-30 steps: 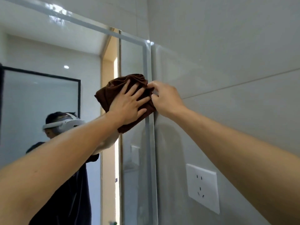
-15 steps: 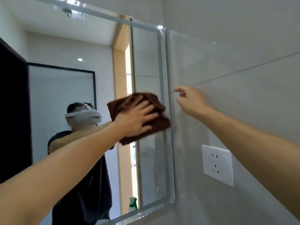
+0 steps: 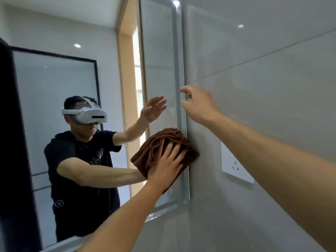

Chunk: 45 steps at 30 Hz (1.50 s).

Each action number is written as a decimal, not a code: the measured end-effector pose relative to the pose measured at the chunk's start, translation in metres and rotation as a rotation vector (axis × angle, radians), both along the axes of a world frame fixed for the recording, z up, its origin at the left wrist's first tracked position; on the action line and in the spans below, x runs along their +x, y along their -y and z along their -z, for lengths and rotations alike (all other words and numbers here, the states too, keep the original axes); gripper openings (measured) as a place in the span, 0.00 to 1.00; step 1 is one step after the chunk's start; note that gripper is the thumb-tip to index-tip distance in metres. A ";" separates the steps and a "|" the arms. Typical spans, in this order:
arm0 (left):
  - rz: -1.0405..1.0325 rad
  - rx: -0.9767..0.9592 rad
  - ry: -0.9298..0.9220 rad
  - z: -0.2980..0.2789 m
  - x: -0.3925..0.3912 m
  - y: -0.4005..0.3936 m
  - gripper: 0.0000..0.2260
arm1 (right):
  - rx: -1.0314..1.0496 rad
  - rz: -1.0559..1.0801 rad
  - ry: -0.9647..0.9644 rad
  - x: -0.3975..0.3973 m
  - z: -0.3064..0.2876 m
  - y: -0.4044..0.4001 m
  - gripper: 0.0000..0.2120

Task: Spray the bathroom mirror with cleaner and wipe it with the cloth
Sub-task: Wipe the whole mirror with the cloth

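Left grip (image 3: 168, 165) flat with fingers spread, arm extended, right grip (image 3: 197, 104) raised, fingers loosely open

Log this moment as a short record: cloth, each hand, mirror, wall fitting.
cloth: brown cloth, bunched, against the mirror's right edge
left hand: left hand presses the cloth flat to the glass, fingers spread
right hand: right hand raised by the mirror's right edge, fingers loose, holds nothing
mirror: mirror, frosted border, reflects the person
wall fitting: white socket on the tiled wall to the right
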<state>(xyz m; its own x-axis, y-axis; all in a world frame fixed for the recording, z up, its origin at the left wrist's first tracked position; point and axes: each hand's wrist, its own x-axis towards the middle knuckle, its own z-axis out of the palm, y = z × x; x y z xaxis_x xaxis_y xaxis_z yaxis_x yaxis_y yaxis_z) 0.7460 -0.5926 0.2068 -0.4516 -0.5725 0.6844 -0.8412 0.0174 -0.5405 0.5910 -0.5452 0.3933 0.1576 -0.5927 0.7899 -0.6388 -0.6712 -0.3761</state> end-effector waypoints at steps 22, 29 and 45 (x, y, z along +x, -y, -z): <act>-0.040 -0.189 -0.033 -0.050 0.003 0.010 0.28 | -0.116 0.091 -0.090 0.004 0.009 -0.019 0.25; -0.055 0.153 0.238 0.102 -0.001 -0.005 0.27 | -0.032 0.063 -0.101 0.006 0.056 -0.011 0.24; -0.198 0.007 0.283 0.039 0.219 -0.170 0.29 | 0.075 -0.019 0.012 0.054 0.073 -0.034 0.24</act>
<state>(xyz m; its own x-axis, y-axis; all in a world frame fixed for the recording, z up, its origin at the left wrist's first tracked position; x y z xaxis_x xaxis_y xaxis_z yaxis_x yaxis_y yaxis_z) 0.9649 -0.4229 0.1681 -0.5020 -0.6726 0.5436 -0.6456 -0.1268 -0.7531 0.6449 -0.5114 0.3206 0.1607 -0.6470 0.7454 -0.6214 -0.6530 -0.4329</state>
